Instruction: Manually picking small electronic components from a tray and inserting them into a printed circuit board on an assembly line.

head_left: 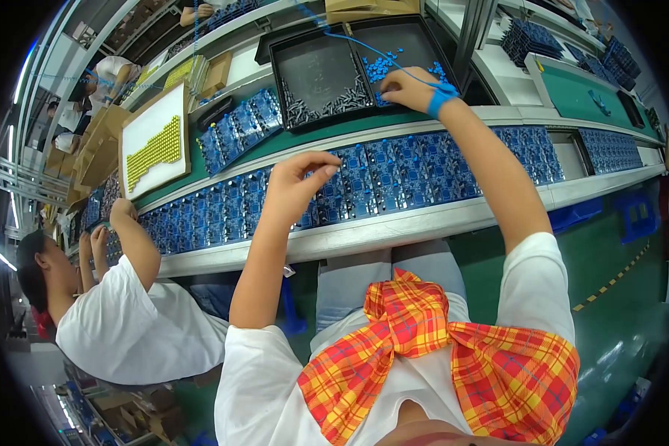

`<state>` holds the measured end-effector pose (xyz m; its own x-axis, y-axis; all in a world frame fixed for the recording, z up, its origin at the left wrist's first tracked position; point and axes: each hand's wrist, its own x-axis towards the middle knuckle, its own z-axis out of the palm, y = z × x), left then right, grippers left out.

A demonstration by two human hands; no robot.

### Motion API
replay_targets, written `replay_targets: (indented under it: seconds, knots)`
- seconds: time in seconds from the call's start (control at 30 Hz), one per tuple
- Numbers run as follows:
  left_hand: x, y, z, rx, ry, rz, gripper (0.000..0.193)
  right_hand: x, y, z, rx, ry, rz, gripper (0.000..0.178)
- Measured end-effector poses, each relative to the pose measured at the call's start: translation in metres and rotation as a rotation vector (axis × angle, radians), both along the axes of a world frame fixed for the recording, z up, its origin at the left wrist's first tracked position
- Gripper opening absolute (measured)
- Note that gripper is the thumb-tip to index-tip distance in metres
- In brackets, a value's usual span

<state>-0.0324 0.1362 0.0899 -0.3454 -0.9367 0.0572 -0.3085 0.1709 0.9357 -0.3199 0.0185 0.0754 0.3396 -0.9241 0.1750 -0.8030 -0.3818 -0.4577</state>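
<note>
Blue circuit boards (pixel 401 175) lie in a long row on the line in front of me. Over the middle of this row is my left hand (pixel 299 184), its thumb and forefinger pinched together. Whatever sits between those fingertips is too small to make out. My right hand (pixel 410 88), with a blue wrist strap (pixel 441 99) and coiled cord, reaches into the right black tray (pixel 401 41). Its fingers curl down beside small blue parts (pixel 377 68), and what they grip is hidden. The left black tray (pixel 316 67) holds small dark grey cylindrical parts (pixel 305 111).
Left of the trays lie more boards (pixel 241 126) and a white-lined box (pixel 145 123) of yellow parts (pixel 156 152). A co-worker (pixel 134 312) sits close on my left, hands over the line. A metal post (pixel 474 37) rises beyond my right hand. Blue stools (pixel 639 219) stand at right.
</note>
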Motion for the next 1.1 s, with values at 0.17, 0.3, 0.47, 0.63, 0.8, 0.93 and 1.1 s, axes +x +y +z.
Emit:
replay_targets:
  seconds: [0.17, 0.3, 0.47, 0.63, 0.8, 0.93, 1.1]
  knots:
    - [-0.005, -0.003, -0.003, 0.090, 0.118, 0.048, 0.014, 0.020, -0.027, -0.013, -0.060, 0.175, -0.078, 0.016]
    - [-0.008, -0.003, -0.003, 0.079, 0.170, 0.036, 0.016, 0.014, -0.028, -0.011, -0.047, 0.219, -0.145, 0.014]
    - [-0.016, 0.002, -0.005, 0.099, 0.122, 0.018, 0.018, -0.012, -0.009, -0.020, -0.220, 0.063, -0.257, 0.013]
    - [-0.037, 0.000, -0.008, 0.084, 0.105, -0.057, 0.018, -0.042, -0.010, -0.030, -0.296, -0.216, -0.284, 0.012]
    - [-0.053, 0.000, -0.013, 0.064, 0.107, -0.129, 0.017, -0.053, 0.005, -0.039, -0.681, -0.345, -0.138, 0.012]
    - [-0.067, -0.001, -0.016, 0.023, 0.078, -0.160, 0.017, -0.065, 0.034, -0.009, -0.330, -0.238, -0.265, 0.013]
    - [-0.078, -0.008, -0.022, 0.010, -0.020, -0.208, 0.017, -0.071, 0.082, 0.006, -0.389, -0.450, -0.143, 0.016]
